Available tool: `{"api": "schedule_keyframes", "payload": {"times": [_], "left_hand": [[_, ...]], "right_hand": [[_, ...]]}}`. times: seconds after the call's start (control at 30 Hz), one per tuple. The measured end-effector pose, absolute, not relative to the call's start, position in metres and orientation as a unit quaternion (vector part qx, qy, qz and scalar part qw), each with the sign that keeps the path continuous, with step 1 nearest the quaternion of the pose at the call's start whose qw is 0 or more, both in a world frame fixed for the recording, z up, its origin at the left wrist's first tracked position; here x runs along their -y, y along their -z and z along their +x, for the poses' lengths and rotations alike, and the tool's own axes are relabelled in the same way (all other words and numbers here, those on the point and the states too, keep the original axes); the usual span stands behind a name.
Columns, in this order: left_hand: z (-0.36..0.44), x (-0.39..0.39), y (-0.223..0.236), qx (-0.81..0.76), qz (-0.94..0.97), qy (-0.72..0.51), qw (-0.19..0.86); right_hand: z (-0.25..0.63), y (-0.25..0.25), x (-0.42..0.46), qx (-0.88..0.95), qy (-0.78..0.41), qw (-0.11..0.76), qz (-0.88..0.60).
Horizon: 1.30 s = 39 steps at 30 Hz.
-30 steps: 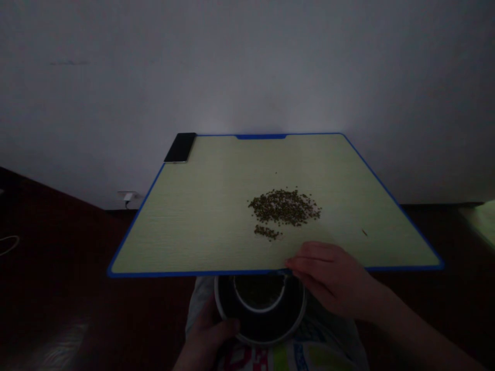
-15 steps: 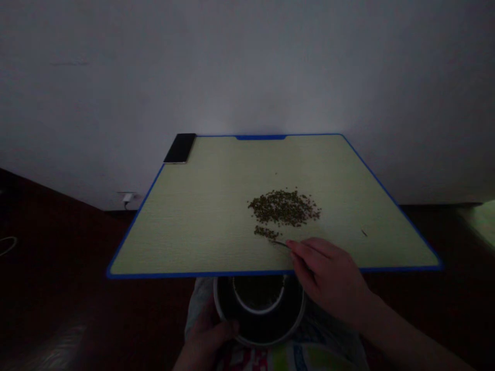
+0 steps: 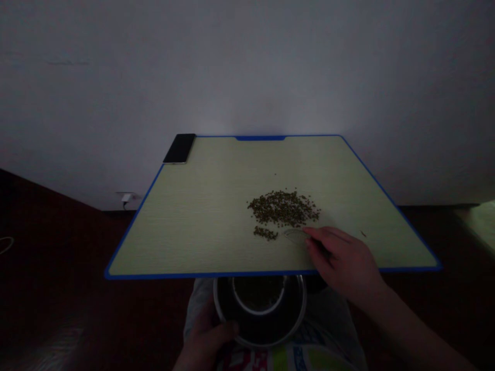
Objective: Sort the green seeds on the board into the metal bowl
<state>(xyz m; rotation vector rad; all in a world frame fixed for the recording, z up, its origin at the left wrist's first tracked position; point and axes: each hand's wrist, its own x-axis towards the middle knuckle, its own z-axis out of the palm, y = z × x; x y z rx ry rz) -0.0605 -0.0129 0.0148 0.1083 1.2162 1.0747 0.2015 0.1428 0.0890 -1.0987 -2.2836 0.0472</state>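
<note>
My right hand (image 3: 342, 260) is closed in a pinch on a thin metal tool (image 3: 294, 235), blurred and hard to make out. The tool's tip sits just right of a small cluster of grains (image 3: 265, 233). Behind that cluster spreads a larger pile of greenish-brown grains (image 3: 284, 207). Below the table's front edge, my left hand (image 3: 211, 337) grips the left rim of a round bowl (image 3: 266, 331), thumb over the edge. A pale inner ring (image 3: 258, 312) shows inside the bowl, with dark contents; the table hides its far part.
The pale table (image 3: 185, 226) has a blue edge and stands close to the wall. A black phone (image 3: 180, 148) lies at its back left corner. A small dark sliver (image 3: 363, 233) lies on the right side. A white plug (image 3: 126, 198) is in the wall at left.
My right hand and the tool have moved right and slightly away from me, off the small cluster. My left hand and the bowl have stayed in place.
</note>
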Motion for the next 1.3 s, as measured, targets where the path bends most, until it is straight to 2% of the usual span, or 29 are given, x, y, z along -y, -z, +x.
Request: {"api": "schedule_keyframes", "payload": {"times": [0.57, 0.87, 1.3], "left_hand": [[-0.061, 0.014, -0.019, -0.556, 0.043, -0.475, 0.68], [-0.058, 0.011, -0.021, -0.564, 0.04, -0.475, 0.675], [-0.061, 0.011, -0.019, -0.573, 0.05, -0.481, 0.662]], "right_hand": [[0.204, -0.094, -0.156, 0.858, -0.028, 0.303, -0.414], [0.192, -0.099, -0.139, 0.881, -0.073, 0.302, -0.357], [0.198, -0.093, -0.156, 0.866, -0.06, 0.285, -0.407]]}}
